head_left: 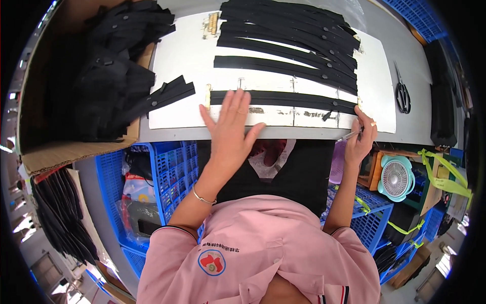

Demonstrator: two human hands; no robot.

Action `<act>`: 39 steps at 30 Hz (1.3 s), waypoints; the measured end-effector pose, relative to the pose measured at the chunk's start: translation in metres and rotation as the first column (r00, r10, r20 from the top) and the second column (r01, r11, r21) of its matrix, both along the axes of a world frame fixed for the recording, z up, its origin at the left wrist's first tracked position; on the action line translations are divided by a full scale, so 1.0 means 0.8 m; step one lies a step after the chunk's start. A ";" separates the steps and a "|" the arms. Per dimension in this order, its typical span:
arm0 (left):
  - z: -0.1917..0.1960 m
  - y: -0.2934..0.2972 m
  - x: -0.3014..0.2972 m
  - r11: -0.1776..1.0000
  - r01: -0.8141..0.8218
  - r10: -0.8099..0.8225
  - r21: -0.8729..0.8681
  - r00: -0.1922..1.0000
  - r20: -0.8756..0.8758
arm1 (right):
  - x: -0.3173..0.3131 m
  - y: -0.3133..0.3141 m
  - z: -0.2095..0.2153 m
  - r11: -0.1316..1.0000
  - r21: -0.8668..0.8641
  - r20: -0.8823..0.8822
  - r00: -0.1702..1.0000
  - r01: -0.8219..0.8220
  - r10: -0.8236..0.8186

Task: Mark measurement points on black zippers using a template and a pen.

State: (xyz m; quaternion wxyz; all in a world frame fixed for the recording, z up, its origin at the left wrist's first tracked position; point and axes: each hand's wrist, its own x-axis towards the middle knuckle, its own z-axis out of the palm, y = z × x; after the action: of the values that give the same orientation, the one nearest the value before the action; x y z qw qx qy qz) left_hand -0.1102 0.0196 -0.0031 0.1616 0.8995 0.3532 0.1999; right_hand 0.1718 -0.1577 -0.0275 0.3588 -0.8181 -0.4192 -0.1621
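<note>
Where hands [230, 121] [360, 138] rest, black strip [283, 99], left-right

One left hand [230, 121], one right hand [360, 139], one bracelet [201, 199], one pen [349, 135], one pair of black-handled scissors [403, 97], one white board [177, 55], one fan [396, 177]; the heaped black strips [268, 15] overlap too much to count

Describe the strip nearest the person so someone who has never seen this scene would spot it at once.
On the grey table lies a white board. Near its close edge, a long black strip runs sideways, with the left hand over its left part and the right hand at its right end. Unlike the bunched strips beyond, it lies apart.
</note>
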 end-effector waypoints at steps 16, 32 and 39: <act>-0.009 0.014 -0.028 0.991 -0.123 0.122 0.051 0.992 0.026 | -0.148 0.154 0.082 0.845 0.311 -0.691 0.507 -0.435 0.516; -0.009 0.012 -0.030 0.992 -0.127 0.126 0.001 0.990 0.063 | -0.181 0.213 0.038 0.886 0.159 -0.648 0.631 -0.436 0.427; -0.008 0.010 -0.030 0.990 -0.139 0.137 0.016 0.986 0.090 | -0.192 0.210 0.042 0.885 0.212 -0.569 0.684 -0.415 0.457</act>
State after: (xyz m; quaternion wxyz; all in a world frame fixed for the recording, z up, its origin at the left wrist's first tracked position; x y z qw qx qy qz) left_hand -0.1340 0.0276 -0.0095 0.1530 0.8648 0.4052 0.2541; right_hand 0.0185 0.0102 0.0060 0.5281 -0.6903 -0.4592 0.1837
